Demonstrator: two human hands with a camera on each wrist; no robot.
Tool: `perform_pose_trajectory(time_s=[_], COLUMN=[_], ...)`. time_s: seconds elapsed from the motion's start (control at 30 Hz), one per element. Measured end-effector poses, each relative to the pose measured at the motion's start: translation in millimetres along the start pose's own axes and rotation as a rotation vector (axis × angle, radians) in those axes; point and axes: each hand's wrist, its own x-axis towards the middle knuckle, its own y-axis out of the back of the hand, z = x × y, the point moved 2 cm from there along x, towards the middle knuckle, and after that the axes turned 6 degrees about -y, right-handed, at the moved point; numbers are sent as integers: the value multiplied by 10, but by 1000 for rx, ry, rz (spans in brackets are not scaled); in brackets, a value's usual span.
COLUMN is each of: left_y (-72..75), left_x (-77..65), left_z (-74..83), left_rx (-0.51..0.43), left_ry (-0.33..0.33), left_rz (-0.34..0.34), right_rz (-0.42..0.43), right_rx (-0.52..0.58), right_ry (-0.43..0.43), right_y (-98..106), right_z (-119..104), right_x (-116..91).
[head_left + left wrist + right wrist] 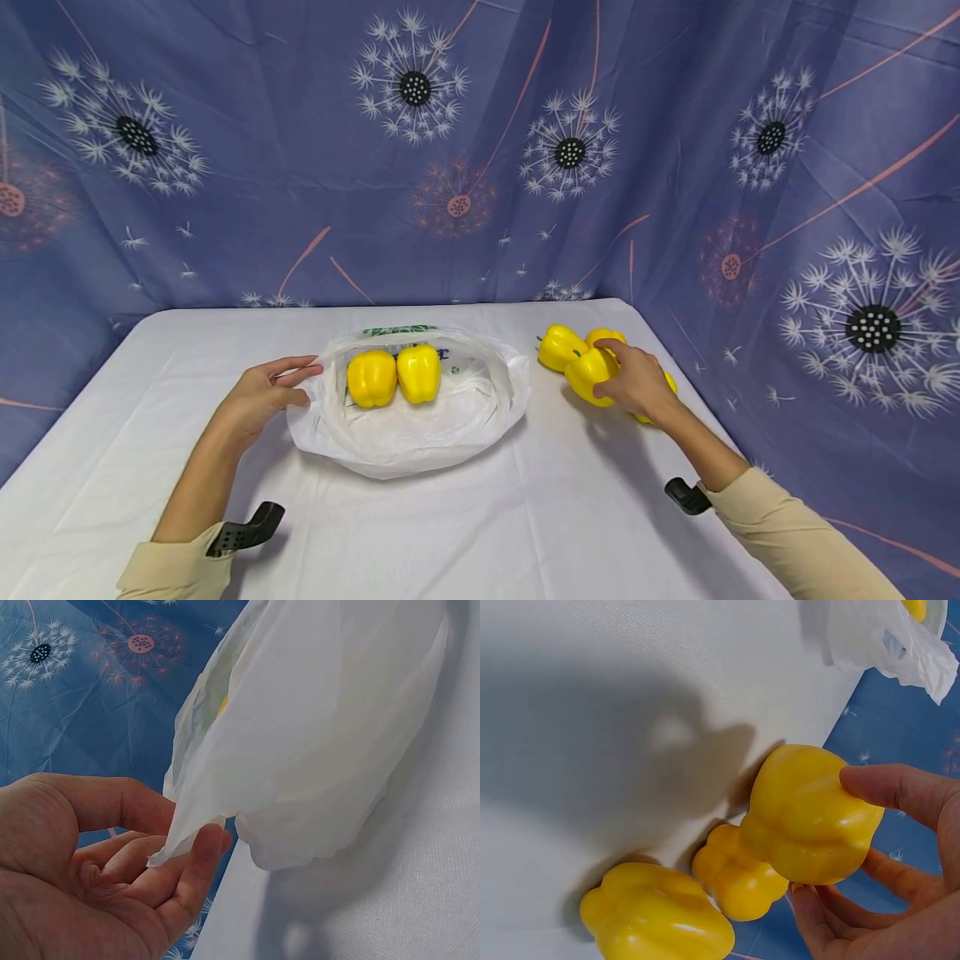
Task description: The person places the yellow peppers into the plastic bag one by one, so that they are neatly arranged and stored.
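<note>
A white plastic bag [405,462] with a wide-open mouth lies on the table. Two yellow bell peppers, one at the left [372,379] and one beside it [419,373], are inside. At the bag's left rim my left hand [251,404] pinches the thin plastic [202,795] between thumb and fingers. My right hand [641,383] grips another yellow bell pepper [810,814], its thumb on one side and fingers on the other. Below that pepper in the right wrist view sit a smaller-looking pepper [739,877] and a nearer one [656,915].
More yellow bell peppers, such as the one with a green stem [560,347], cluster at the table's right side around my right hand. A white cloth [465,533] covers the table. Blue dandelion-print fabric [480,250] hangs behind and at both sides.
</note>
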Motion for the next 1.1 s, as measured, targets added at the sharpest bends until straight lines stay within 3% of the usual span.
perform_pose_trajectory(time_s=[0.53,1.1], left_y=[2,6], left_x=[-13,-20], left_z=[22,13], left_rx=[-12,-40], left_ry=[4,-8], left_rz=[3,1], right_rz=[-9,15], right_rx=[12,50], right_ry=[-5,47], right_y=[53,53], right_z=[-85,-361], right_x=[-37,-41])
